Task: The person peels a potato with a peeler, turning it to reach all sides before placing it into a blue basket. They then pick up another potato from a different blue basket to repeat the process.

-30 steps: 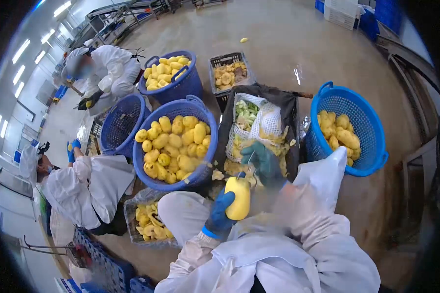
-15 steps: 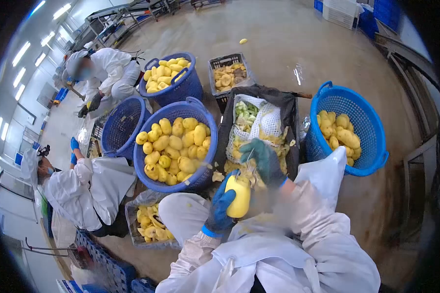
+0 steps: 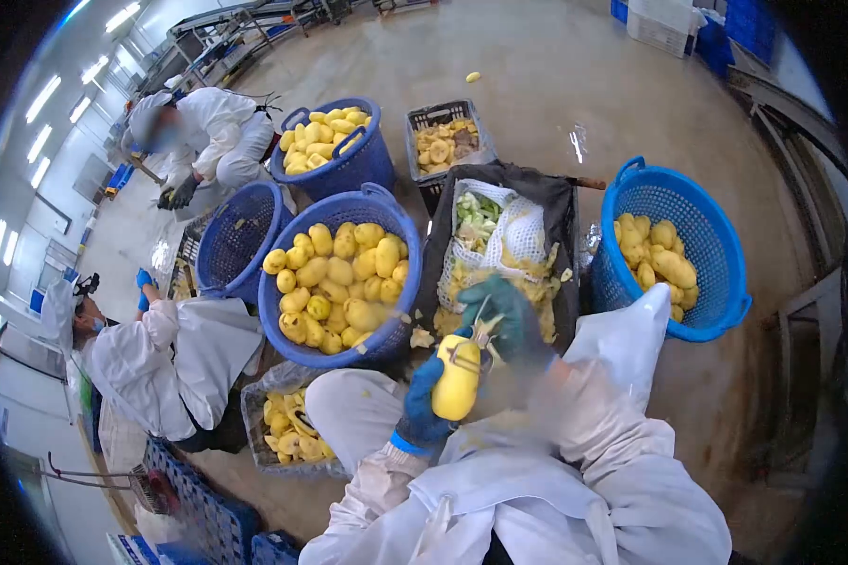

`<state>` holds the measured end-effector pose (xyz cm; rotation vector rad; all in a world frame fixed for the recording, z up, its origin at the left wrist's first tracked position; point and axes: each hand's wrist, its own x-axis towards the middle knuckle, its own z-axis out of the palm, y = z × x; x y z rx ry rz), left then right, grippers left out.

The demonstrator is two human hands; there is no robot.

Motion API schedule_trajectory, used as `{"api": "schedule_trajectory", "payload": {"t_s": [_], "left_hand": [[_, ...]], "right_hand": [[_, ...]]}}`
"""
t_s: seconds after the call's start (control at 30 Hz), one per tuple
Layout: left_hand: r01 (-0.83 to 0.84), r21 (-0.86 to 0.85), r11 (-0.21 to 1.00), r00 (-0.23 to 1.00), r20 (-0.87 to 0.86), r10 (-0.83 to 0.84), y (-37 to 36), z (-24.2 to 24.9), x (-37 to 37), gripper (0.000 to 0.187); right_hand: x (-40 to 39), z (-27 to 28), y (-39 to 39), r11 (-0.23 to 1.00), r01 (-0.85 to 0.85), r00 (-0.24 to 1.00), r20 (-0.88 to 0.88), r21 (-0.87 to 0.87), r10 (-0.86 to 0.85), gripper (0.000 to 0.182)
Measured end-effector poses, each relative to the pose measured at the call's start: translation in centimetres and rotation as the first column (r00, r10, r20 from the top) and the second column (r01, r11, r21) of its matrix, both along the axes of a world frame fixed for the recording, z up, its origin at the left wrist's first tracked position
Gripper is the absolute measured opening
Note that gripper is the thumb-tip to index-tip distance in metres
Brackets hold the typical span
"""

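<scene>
My left hand [image 3: 426,400], in a blue glove, is wrapped around a smooth yellow oblong, potato-like piece of produce [image 3: 455,391], held upright before my lap. My right hand [image 3: 504,315], in a green glove, grips a peeler [image 3: 464,359] whose metal bow lies across the upper part of the piece. A pale strip of peel [image 3: 485,330] hangs at the peeler. Beneath both hands stands a dark-lined crate [image 3: 567,250] with yellow and green peelings and white foam netting. Motion blur covers my right wrist.
A purple-blue basket [image 3: 271,331] of yellow produce stands left; a blue basket [image 3: 731,273] holds more at right. Behind are another full basket [image 3: 372,160] and a small crate [image 3: 485,141] of scraps. Two co-workers [image 3: 174,363] sit at left. A scrap crate [image 3: 254,424] stands beside my leg.
My right hand has brought the peeler down onto the yellow piece, where its bow now crosses the top. The left hand keeps its hold, slightly shifted.
</scene>
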<state>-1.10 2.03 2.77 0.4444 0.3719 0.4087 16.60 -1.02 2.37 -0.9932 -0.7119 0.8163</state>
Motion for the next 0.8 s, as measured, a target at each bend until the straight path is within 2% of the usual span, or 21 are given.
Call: {"api": "schedule_trajectory", "payload": {"t_s": [0.03,0.1,0.13,0.17,0.2,0.27,0.3,0.37,0.4,0.43,0.47,0.5,0.53,0.6,0.63,0.67,0.7,0.73,0.77,0.8], "left_hand": [[0.012,-0.006,1.0,1.0,0.023,-0.012,0.0,-0.2,0.1,0.059],[0.025,-0.013,1.0,0.997,0.069,-0.024,0.2,-0.4,0.1,0.06],[-0.006,-0.01,1.0,0.999,0.035,0.006,0.3,0.1,0.1,0.06],[-0.035,-0.012,0.999,0.999,-0.003,0.035,0.1,0.7,0.0,0.06],[-0.067,-0.026,0.997,0.997,-0.046,0.066,-0.5,0.9,-0.3,0.06],[-0.028,-0.064,0.998,1.0,0.007,0.029,-0.3,0.1,0.1,0.061],[-0.006,-0.076,0.997,0.999,0.035,0.008,-0.1,0.0,0.2,0.061],[-0.009,-0.049,0.999,1.0,0.01,0.009,-0.3,0.5,0.0,0.063],[-0.013,-0.033,0.999,1.0,0.0,0.013,-0.1,0.7,0.1,0.064],[-0.011,-0.102,0.995,0.997,0.074,0.019,0.2,0.4,0.0,0.061],[-0.104,0.346,0.932,0.992,-0.035,0.124,-0.4,0.0,-0.1,0.06],[-0.11,0.732,0.672,0.963,-0.087,0.253,-0.9,-0.1,0.2,0.059],[-0.044,0.964,0.262,0.923,-0.062,0.381,-0.8,-0.1,0.8,0.058],[-0.089,0.79,0.607,0.962,-0.09,0.258,0.1,-2.9,0.5,0.056],[-0.061,0.901,0.431,0.947,-0.084,0.309,0.3,-3.0,0.7,0.056],[-0.026,0.982,0.187,0.918,-0.051,0.394,0.1,-2.8,0.4,0.055],[0.023,0.998,-0.06,0.871,0.009,0.492,-0.1,-1.2,0.4,0.053],[-0.177,0.834,0.523,0.906,-0.07,0.417,0.0,-0.1,0.6,0.053],[-0.265,0.335,0.904,0.949,-0.077,0.307,0.3,0.6,0.8,0.052],[-0.202,-0.299,0.933,0.978,-0.011,0.208,0.5,0.9,0.9,0.052]], "right_hand": [[-0.3,-0.4,0.8,0.996,0.087,0.987,-0.137,-0.004,-0.087,0.037],[3.4,-4.9,1.5,0.975,0.211,0.974,-0.073,-0.067,-0.216,0.039],[4.4,-5.0,1.9,0.958,0.271,0.961,-0.036,-0.091,-0.275,0.039],[4.4,-5.4,2.0,0.984,0.174,0.944,-0.287,0.023,-0.16,0.042],[2.9,-3.8,1.6,0.994,0.108,0.954,-0.283,0.003,-0.103,0.043],[0.0,-0.4,1.0,1.0,-0.015,0.962,-0.272,-0.027,0.008,0.044],[0.6,-1.0,1.4,0.999,0.042,0.98,-0.194,-0.015,-0.044,0.043],[3.6,-4.2,1.7,0.982,0.187,0.943,-0.275,-0.028,-0.188,0.043],[4.4,-3.6,1.9,0.966,0.255,0.916,-0.312,-0.035,-0.253,0.043],[4.2,-3.5,1.6,0.972,0.235,0.939,-0.252,-0.02,-0.232,0.045],[2.6,-4.0,0.6,0.983,0.158,0.961,-0.243,0.088,-0.133,0.043],[0.0,-2.0,-0.1,0.976,0.083,0.975,-0.221,0.2,-0.037,0.041],[-0.9,-1.2,-0.2,0.987,0.018,0.988,-0.155,0.161,0.007,0.039],[-2.5,0.5,-0.5,0.992,-0.103,0.994,-0.015,0.077,0.104,0.035],[-1.4,-0.9,0.2,0.995,-0.027,0.986,0.168,0.094,0.011,0.034],[0.7,-3.1,1.4,0.991,0.043,0.936,0.341,0.125,-0.084,0.032],[3.1,-5.1,2.0,0.973,0.226,0.9,0.374,0.036,-0.223,0.033],[4.3,-5.6,1.9,0.957,0.29,0.915,0.282,0.035,-0.287,0.035],[5.6,-6.0,1.9,0.935,0.353,0.917,0.187,0.033,-0.353,0.037],[5.4,-3.9,1.0,0.959,0.283,0.953,-0.104,-0.026,-0.285,0.037]]}}
